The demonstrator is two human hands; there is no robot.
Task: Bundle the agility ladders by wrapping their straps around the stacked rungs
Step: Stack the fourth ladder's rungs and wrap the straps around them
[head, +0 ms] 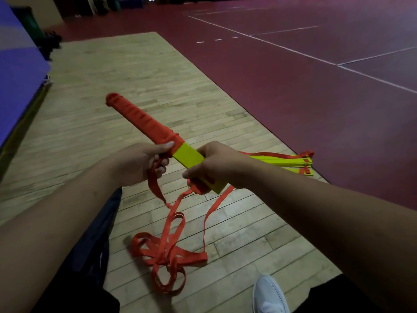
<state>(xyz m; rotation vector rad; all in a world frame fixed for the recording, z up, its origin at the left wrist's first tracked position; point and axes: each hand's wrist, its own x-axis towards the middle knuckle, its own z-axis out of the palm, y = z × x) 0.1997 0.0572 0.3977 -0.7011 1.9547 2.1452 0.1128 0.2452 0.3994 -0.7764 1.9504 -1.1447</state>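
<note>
I hold a stack of yellow rungs [188,155] slanting up to the left, its far half wound in red strap [140,117]. My left hand [137,163] grips the stack at the edge of the winding, with red strap running through its fingers. My right hand [209,166] grips the near end of the stack. From my hands, loose red strap [168,249] hangs down and lies tangled on the wooden floor. A second stack of yellow rungs [291,162] with red straps lies on the floor behind my right hand.
Pale wooden flooring [90,114] borders a dark red court floor [293,75] with white lines on the right. A blue mat [15,64] stands at the left. My white shoe [268,294] and dark trouser legs are at the bottom.
</note>
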